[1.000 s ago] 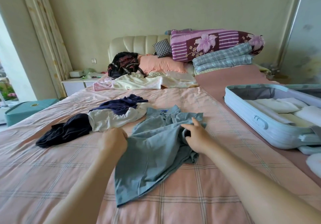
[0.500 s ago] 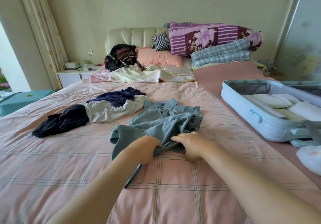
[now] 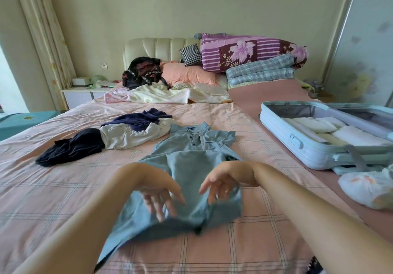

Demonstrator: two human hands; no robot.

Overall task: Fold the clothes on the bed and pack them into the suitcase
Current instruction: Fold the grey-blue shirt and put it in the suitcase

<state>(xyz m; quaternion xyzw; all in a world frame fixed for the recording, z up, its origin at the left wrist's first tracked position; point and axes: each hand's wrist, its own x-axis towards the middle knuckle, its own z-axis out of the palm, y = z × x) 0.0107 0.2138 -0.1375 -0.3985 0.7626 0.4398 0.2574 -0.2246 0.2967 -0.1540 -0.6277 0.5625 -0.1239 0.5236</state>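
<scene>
So both hands are hovering over the blue polo shirt (image 3: 191, 167), which lies spread out collar-away in the middle of the bed (image 3: 53, 199), buttons up, with its near hem a bit rumpled and blurry. Left hand (image 3: 158, 190) has its fingers dangling down and spread loose, not gripping anything as far as I can see, fingertips right at the fabric near the hem. Right hand (image 3: 221, 181) is the same deal: wrist bent, fingers relaxed and pointing down over the shirt, nothing pinched. Just left of the shirt's collar there's a little heap: a white garment (image 3: 131, 137) with a navy one (image 3: 138, 119) lying on top of it, and a black piece (image 3: 72, 148) touching the white one on its left side. The light blue suitcase (image 3: 297, 148) sits open on the right side of the bed, well apart from the shirt, with some folded white clothes (image 3: 314, 124) lying inside it. Up by the headboard there's a pink pillow (image 3: 187, 74), a black bag (image 3: 142, 71), a cream blanket (image 3: 165, 95) and a purple flowered quilt (image 3: 244, 50) stacked on checked bedding.
</scene>
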